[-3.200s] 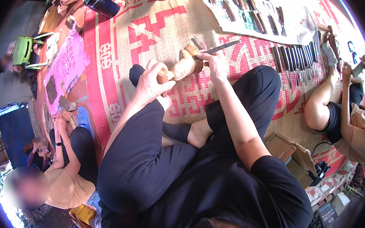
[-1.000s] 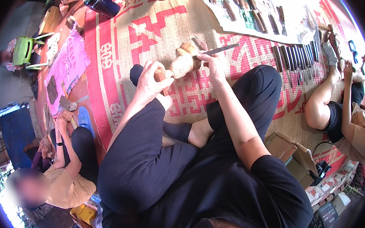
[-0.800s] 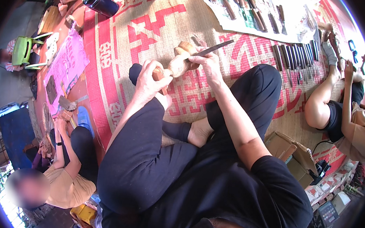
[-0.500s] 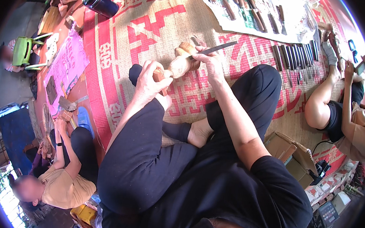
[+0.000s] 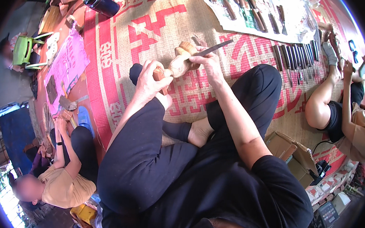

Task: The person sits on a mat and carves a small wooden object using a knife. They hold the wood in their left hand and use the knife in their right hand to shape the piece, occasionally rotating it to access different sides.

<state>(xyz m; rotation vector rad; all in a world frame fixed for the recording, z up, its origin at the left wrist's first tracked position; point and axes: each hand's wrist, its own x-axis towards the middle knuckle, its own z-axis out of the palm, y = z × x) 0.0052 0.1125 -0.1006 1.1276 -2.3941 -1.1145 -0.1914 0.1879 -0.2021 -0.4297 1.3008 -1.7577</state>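
A pale carved wooden figure (image 5: 178,66), with rounded bulges and a squared base, is held above the mat in front of my crossed legs. My left hand (image 5: 150,78) closes around its base end, fingers and thumb pinching the block. My right hand (image 5: 209,64) grips a slim, dark, flat hand tool (image 5: 220,45) and rests against the figure's far side. The tool's long end sticks out up and to the right; its other end lies at the wood, largely hidden by my fingers, so I cannot tell whether it is a file or a blade.
Dark-handled carving tools (image 5: 298,56) lie in a row on the red-patterned mat (image 5: 155,25), with more on a white sheet (image 5: 239,27). A cardboard box (image 5: 287,153) stands by my right knee. A dark flask (image 5: 101,3) lies far left. Other people sit at both sides.
The dark tool has slid slightly left along the wood, its outer tip now closer in. The figure and my left hand stay almost where they were.
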